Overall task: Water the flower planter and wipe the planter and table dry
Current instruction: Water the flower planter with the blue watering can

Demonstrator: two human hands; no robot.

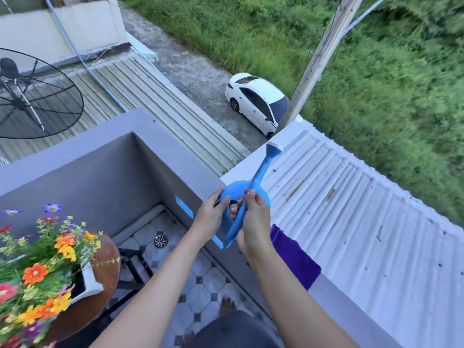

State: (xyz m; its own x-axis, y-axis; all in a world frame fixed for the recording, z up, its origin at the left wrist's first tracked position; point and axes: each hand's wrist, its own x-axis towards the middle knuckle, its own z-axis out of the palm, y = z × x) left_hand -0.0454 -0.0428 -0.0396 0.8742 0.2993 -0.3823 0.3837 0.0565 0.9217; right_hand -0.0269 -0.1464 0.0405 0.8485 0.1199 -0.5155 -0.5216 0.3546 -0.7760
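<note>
Hands meet at our blue watering can (244, 197) above the balcony wall: left hand (211, 217) cups its body, right hand (253, 222) grips the handle. Its spout points far-right, away from the flower planter (86, 285) on the near-left worktop (105, 270).

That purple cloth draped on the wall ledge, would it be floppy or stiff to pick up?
Probably floppy: the purple cloth sags over the ledge, following its edge. Likely light too, and it might slide off if nudged, since nothing pins it.
</note>
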